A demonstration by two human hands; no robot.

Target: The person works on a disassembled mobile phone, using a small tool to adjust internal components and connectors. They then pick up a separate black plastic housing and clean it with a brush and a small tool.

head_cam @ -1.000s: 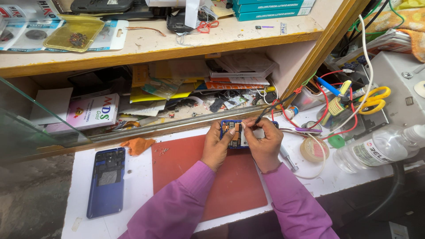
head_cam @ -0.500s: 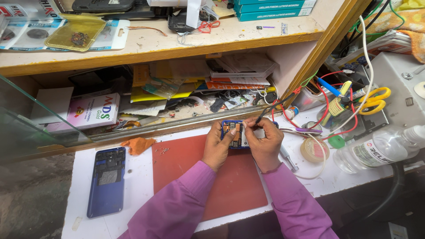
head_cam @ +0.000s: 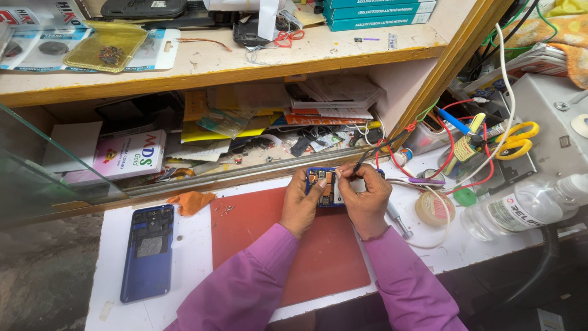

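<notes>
Two hands (head_cam: 300,208), one opened phone (head_cam: 324,184), one blue back cover (head_cam: 147,254), one scissors (head_cam: 517,138), one bottle (head_cam: 520,205).

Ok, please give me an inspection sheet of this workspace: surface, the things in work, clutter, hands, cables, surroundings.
Surface: white bench with a red mat in the middle.
Job's things: opened phone, circuit side up, at the mat's far edge; blue back cover lies left of the mat.
Clutter: orange cloth, tape roll, clear bottle, yellow scissors.
Grippers: left hand grips the phone; right hand grips it too, fingertips on a black probe lead.
Cables: red and black leads and a white cable on the right.
Surroundings: wooden shelf with boxes and papers; glass pane at left.
</notes>
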